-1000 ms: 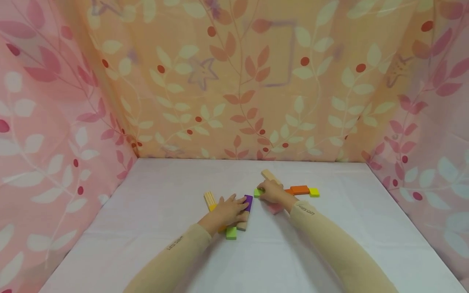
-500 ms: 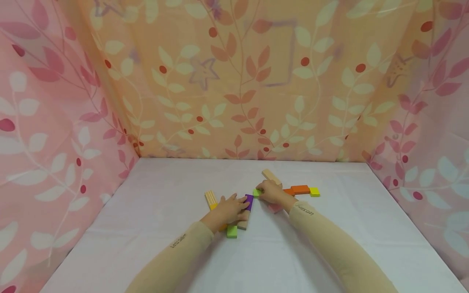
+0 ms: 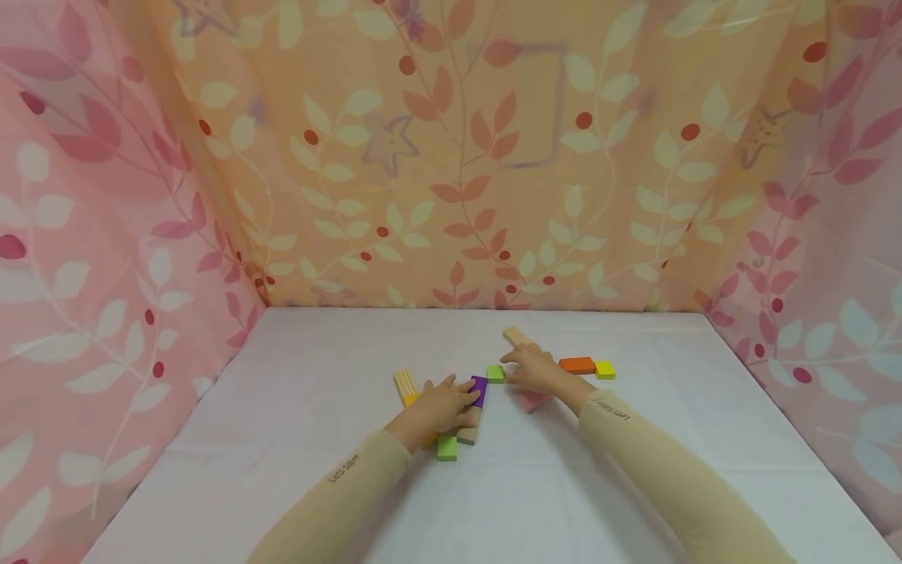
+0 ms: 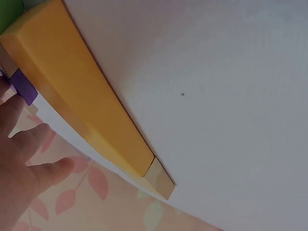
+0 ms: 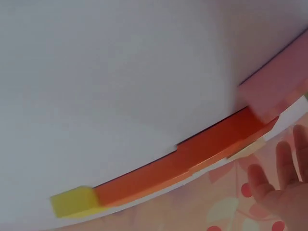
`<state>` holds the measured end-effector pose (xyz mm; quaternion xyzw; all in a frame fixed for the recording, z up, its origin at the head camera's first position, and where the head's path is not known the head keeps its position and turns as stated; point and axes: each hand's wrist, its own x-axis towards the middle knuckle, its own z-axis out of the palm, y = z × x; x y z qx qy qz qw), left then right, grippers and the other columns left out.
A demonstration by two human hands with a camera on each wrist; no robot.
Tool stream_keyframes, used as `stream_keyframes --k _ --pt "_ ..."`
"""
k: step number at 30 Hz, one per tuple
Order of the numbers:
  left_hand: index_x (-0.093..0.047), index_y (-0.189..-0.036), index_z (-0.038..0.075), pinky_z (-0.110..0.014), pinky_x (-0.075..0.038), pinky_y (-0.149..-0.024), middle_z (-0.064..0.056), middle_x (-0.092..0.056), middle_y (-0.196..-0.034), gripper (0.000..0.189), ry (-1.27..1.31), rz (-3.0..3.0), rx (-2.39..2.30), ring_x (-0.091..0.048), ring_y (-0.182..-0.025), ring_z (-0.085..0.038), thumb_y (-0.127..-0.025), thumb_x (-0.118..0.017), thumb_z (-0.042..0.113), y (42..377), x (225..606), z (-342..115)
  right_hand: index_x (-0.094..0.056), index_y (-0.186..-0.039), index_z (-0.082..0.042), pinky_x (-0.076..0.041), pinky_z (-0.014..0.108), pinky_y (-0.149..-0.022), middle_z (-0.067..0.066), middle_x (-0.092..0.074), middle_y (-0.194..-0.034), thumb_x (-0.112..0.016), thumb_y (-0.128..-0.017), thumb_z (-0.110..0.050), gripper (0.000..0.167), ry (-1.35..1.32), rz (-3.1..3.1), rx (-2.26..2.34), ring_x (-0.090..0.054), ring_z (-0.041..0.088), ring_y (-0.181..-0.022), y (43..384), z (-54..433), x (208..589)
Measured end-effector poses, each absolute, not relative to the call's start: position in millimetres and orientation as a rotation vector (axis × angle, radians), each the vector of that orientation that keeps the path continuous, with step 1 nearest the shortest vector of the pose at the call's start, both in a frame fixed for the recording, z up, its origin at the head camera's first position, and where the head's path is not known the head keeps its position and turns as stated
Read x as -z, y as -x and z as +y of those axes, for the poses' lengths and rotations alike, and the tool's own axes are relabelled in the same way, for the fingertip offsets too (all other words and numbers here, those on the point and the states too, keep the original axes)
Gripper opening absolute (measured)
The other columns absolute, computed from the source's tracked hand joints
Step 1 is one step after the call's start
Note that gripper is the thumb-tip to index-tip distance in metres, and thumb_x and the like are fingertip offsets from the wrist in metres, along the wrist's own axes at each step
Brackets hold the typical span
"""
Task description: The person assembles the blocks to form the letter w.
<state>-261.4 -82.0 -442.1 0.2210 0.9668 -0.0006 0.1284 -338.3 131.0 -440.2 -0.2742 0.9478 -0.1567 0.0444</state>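
Note:
My left hand (image 3: 438,409) lies with spread fingers over a purple block (image 3: 479,389) and a plain wooden block (image 3: 468,435). Just under its wrist side runs a yellow-orange block (image 4: 82,86), ending at pale wooden pieces (image 3: 405,381). A light green block (image 3: 447,449) sits nearer the front. My right hand (image 3: 535,370) hovers with loose fingers above the other blocks and holds nothing that I can see. Left of its fingertips, another green block (image 3: 496,374) touches or nearly touches the purple block. A pink block (image 3: 533,400) is partly covered by this hand.
Beyond the right hand a pale wooden block (image 3: 514,336) slants away. To the right, orange blocks (image 3: 578,366) and a yellow block (image 3: 604,370) form a row. Everything lies on a white-covered table (image 3: 296,501), with patterned cloth (image 3: 395,196) hanging behind and at the sides.
The right hand has let go of the green block beside the purple one and moved slightly right, now covering an orange block. The left hand has stayed in place.

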Motion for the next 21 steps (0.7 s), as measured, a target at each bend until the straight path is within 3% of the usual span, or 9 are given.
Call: stream_keyframes --k 6,12,16,21 --pt "-0.045 -0.147 0.024 -0.063 -0.028 -0.107 0.004 -0.034 -0.156 0.059 -0.641 2.820 -0.001 -0.025 -0.144 -0.032 -0.095 -0.052 0.051 258.3 441.8 -82.8 -0.070 -0.117 -0.005 -0.041 0.038 -0.080 0.007 -0.057 -0.099 -0.070 -0.088 -0.016 0.031 0.924 2.797 0.550 -0.046 0.025 -0.093 331.4 160.0 439.3" --pt "-0.044 -0.147 0.025 -0.062 -0.028 -0.107 0.004 -0.033 -0.156 0.060 -0.641 2.828 0.017 -0.025 -0.144 -0.031 -0.094 -0.052 0.052 257.9 441.9 -83.4 -0.071 -0.115 -0.007 -0.042 0.035 -0.081 0.006 -0.057 -0.104 -0.072 -0.089 -0.021 0.030 0.996 2.752 0.532 -0.046 0.026 -0.098 328.2 178.4 444.0" --pt "-0.044 -0.148 0.025 -0.062 -0.028 -0.107 0.005 -0.033 -0.156 0.060 -0.639 2.825 0.011 -0.025 -0.144 -0.031 -0.094 -0.052 0.052 258.5 443.7 -83.2 -0.073 -0.111 -0.007 -0.038 0.028 -0.070 0.001 -0.051 -0.091 -0.073 -0.088 -0.024 0.029 1.049 2.754 0.479 -0.043 0.021 -0.086 325.9 182.3 445.0" --pt "-0.044 -0.148 0.025 -0.062 -0.027 -0.107 0.005 -0.032 -0.156 0.060 -0.637 2.820 -0.007 -0.024 -0.144 -0.031 -0.094 -0.052 0.051 259.8 444.5 -82.4 -0.075 -0.109 -0.010 -0.033 0.026 -0.067 -0.003 -0.047 -0.086 -0.074 -0.086 -0.028 0.029 1.052 2.756 0.428 -0.039 0.016 -0.082 323.4 183.2 443.5"
